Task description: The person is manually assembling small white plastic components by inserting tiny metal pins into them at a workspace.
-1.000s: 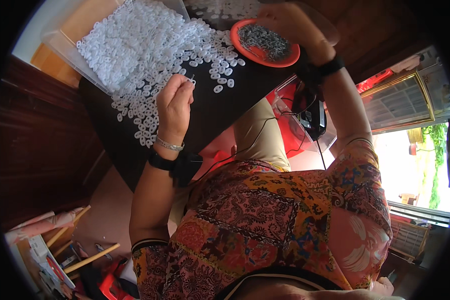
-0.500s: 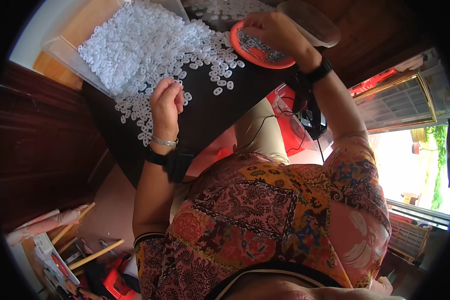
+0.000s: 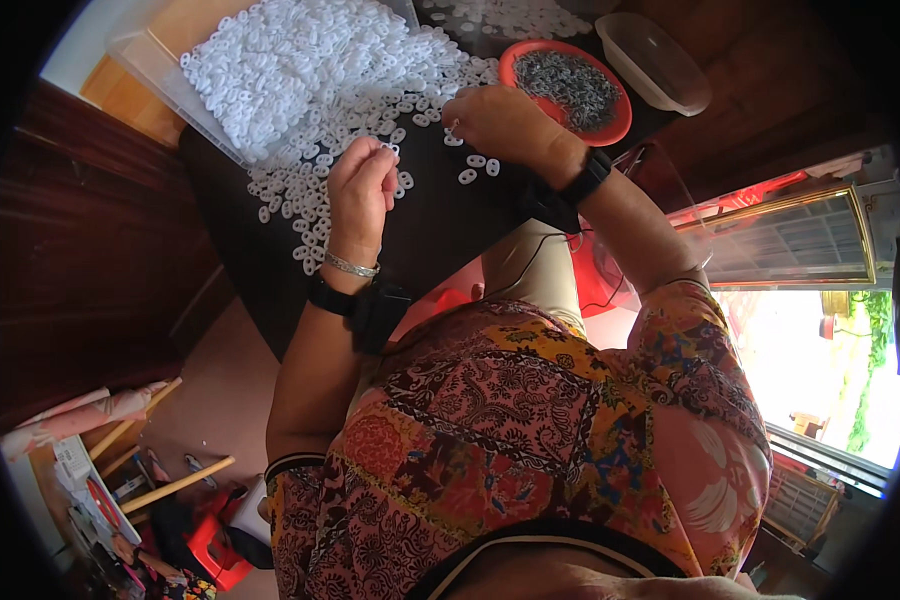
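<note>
My left hand (image 3: pixel 360 200) is raised over the near side of the black tabletop (image 3: pixel 440 225), thumb and fingers pinched on a small white oval plastic piece (image 3: pixel 394 149) with holes. Only part of that piece shows past the fingertips. To its right, my right hand (image 3: pixel 505 122) is closed in a pinch, with a small metallic glint at its fingertips; the exact shape is too small to tell. Beyond the right hand sits a round orange-red bowl (image 3: pixel 625 118) holding many small grey metal pieces (image 3: pixel 575 88). Loose white ovals (image 3: pixel 315 215) lie around the left hand.
A clear plastic bin (image 3: pixel 160 105) lies at the back left, with a heap of white ovals (image 3: pixel 290 75) spilling from it across the table. At the back right stands a clear plastic container (image 3: pixel 660 65). A dark cable (image 3: pixel 530 255) hangs below the table edge.
My right hand has come out of the bowl and moved left and nearer, toward my left hand. The left hand stays pinched on the white piece. The whole view has shifted slightly.
</note>
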Tool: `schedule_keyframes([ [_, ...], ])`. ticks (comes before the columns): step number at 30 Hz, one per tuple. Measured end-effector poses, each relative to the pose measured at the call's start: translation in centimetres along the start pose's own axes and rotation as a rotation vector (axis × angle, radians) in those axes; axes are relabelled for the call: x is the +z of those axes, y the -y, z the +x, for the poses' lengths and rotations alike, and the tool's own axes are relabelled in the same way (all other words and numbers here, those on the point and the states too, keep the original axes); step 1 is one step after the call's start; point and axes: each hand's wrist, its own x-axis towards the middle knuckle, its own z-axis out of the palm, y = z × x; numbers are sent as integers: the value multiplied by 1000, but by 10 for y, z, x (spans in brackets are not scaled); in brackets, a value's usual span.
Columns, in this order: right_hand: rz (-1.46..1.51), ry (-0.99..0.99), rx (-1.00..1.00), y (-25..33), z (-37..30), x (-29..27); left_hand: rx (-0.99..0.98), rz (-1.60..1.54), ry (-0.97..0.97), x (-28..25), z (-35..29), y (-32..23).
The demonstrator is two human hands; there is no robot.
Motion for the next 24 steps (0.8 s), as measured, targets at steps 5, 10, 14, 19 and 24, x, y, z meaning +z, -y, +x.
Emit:
schedule_keyframes([
  [5, 31, 26, 21, 3, 8, 0, -3, 19, 7, -2, 0, 1],
  [10, 30, 47, 37, 2, 6, 1, -10, 11, 1, -1, -1, 0],
  [14, 50, 52, 26, 0, 9, 1, -6, 10, -1, 1, -1, -1],
  [19, 78, 43, 32, 0, 9, -3, 18, 52, 13, -2, -1, 1],
  [24, 74, 54, -8, -2, 8, 2, 12, 57, 7, 0, -1, 0],
])
